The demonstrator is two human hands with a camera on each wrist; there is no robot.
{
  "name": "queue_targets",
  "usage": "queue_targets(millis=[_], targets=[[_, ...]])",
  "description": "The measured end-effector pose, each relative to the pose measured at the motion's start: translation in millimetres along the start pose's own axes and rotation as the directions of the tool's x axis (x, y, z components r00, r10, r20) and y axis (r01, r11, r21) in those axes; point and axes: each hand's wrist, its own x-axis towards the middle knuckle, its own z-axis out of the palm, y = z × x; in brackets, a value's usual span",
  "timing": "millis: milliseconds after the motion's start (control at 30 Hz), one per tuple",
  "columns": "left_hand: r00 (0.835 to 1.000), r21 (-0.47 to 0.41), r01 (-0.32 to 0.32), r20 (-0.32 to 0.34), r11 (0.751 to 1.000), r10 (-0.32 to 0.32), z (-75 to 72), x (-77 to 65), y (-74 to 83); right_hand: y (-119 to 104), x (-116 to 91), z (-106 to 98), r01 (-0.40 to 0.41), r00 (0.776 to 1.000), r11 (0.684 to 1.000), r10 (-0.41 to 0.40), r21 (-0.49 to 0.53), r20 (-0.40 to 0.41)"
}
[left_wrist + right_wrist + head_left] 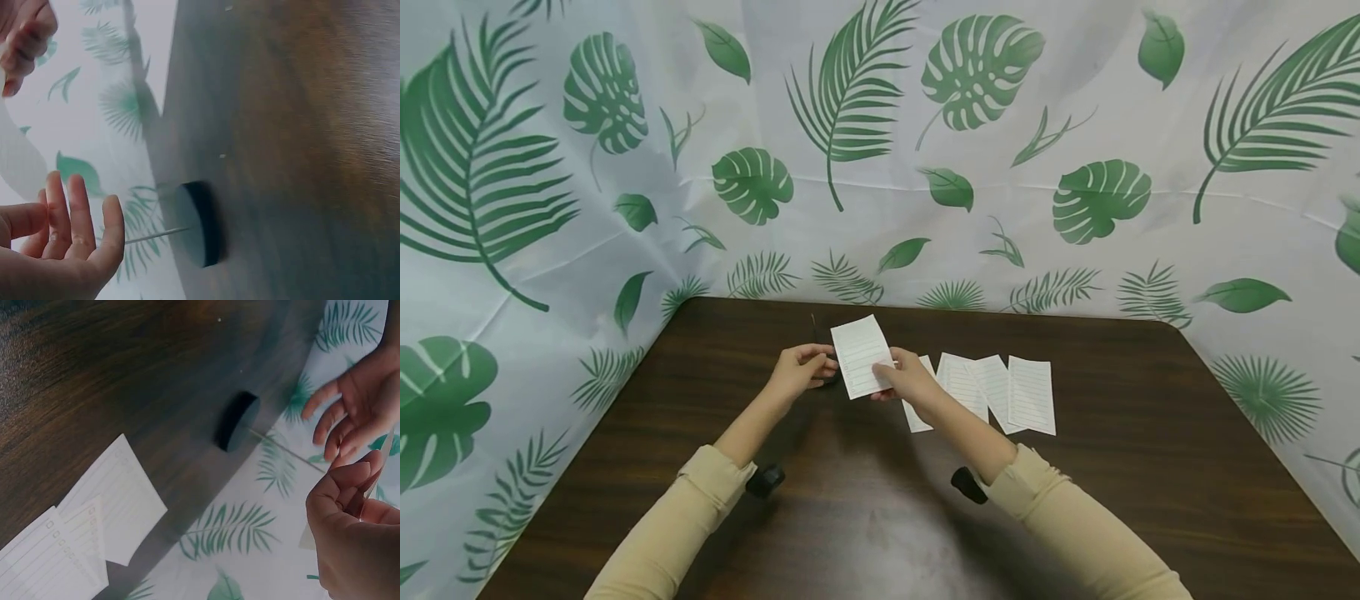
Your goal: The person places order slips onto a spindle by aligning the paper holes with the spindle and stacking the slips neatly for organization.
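My right hand (913, 383) pinches a white lined paper slip (859, 357) near its lower right corner, thumb on top, and holds it above the table. Close to the slip's left edge is my left hand (801, 372), its fingers loosely bent with nothing between them. A thin upright metal spike on a round black base (199, 224) stands by the left hand; in the left wrist view, the fingers hide the spike's upper part. The right wrist view shows the base (239, 422) and spike between the hands and the slips on the table.
Several lined paper slips (1032, 400) lie overlapping on the dark wooden table (865, 517), right of the right hand. A white curtain with green leaves (880, 233) hangs behind the table's far edge and along its sides.
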Motion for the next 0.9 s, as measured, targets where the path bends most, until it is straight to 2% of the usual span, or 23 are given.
queue_targets(millis=[200,400,533,700,900], targets=[[0.995,-0.170,0.095,-0.006,0.981,-0.098,4.0,5.2,14.1,-3,-5,0,0.009,1.000,1.000,-0.009,0.018,0.022],[0.989,-0.276,0.112,-0.061,0.955,-0.134,3.3,6.5,22.6,-7,-8,2,0.014,1.000,1.000,-0.014,0.007,0.028],[0.987,-0.274,0.078,-0.112,0.959,-0.112,0.0,7.4,27.1,-5,-7,3,0.013,0.999,1.000,-0.013,-0.006,0.036],[0.983,-0.181,0.030,-0.172,0.983,-0.062,-4.1,8.9,33.5,-6,-4,4,0.005,0.998,1.000,-0.003,-0.024,0.060],[0.971,-0.150,0.043,-0.225,0.988,-0.077,-11.2,12.8,38.5,-10,1,7,-0.018,0.997,0.999,0.021,-0.033,0.080]])
